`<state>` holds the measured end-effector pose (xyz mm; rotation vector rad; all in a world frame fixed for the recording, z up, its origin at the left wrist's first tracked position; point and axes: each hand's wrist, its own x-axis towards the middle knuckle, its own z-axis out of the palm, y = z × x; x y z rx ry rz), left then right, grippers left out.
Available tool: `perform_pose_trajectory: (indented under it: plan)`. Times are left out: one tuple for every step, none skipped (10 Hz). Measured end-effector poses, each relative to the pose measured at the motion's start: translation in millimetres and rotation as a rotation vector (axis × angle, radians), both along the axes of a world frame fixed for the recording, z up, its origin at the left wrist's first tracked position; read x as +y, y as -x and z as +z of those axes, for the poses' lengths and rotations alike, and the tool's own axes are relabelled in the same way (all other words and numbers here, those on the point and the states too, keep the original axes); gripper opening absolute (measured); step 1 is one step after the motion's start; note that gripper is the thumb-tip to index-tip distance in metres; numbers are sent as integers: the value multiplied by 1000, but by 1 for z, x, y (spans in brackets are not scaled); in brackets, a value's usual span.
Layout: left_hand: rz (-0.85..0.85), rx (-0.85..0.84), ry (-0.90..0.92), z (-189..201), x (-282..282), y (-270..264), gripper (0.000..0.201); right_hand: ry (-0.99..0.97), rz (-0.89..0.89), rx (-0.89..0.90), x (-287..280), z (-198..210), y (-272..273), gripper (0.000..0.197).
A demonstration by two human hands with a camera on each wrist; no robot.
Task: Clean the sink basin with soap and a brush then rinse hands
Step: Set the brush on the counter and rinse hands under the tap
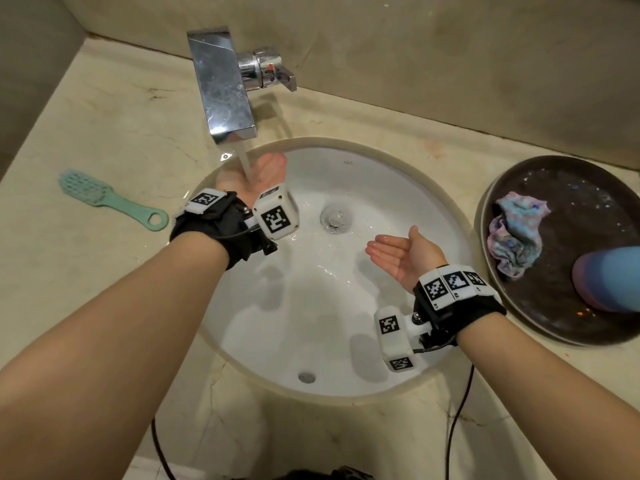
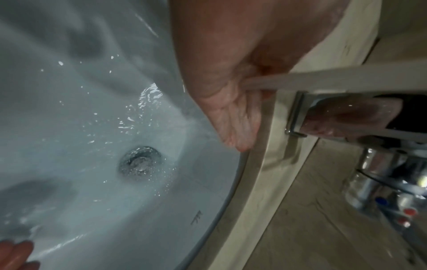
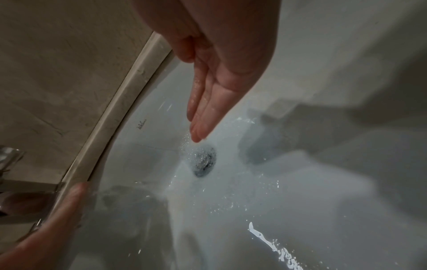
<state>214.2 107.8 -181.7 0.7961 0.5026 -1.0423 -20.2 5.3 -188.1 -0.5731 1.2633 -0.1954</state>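
The white oval sink basin [image 1: 381, 209] is wet, with its drain [image 1: 335, 219] in the middle. Water runs from the chrome faucet [image 1: 225, 88] in a stream [image 1: 244, 164] onto my left hand [image 1: 258, 174], which lies flat and open, palm up, at the basin's back left. The left wrist view shows the stream hitting that left hand [image 2: 231, 113] at the palm. My right hand [image 1: 398, 252] hovers open and wet over the basin's right side, fingers straight, holding nothing; its fingers [image 3: 203, 117] point toward the drain [image 3: 204, 161]. The teal brush [image 1: 104, 199] lies on the counter to the left.
A dark round tray [image 1: 519, 323] on the right counter holds a crumpled multicoloured cloth [image 1: 516, 233] and a blue-and-purple bottle [image 1: 609, 278]. The faucet handle [image 1: 273, 69] sits by the wall. Black cables [image 1: 457, 420] hang over the counter's front edge. The overflow hole [image 1: 306, 376] is at the basin's near side.
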Motion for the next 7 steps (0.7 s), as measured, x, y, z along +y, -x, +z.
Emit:
perform_pose_trajectory:
  plan:
    - [82,136,95,3,1,-2,19,-5,-1,-9,0,1,0,63]
    - [13,49,-2,7,-9,10,50,-1,-2,-19,-1,1,1,64]
    - [-65,22,13,16,-23,26,46,3,-3,-24,-4,1,5,64]
    - [-120,-22,-33,16,-27,36,46,6,-1,-16,-6,2,8,64]
    - [-104,-39,-54,11,-14,33,46,8,4,-12,-7,1,10,64]
    - [-78,-83,-103,4,5,21,42,4,9,-17,-7,1,10,63]
    - [9,-30,-84,3,20,9,37,1,13,-22,-4,2,8,63]
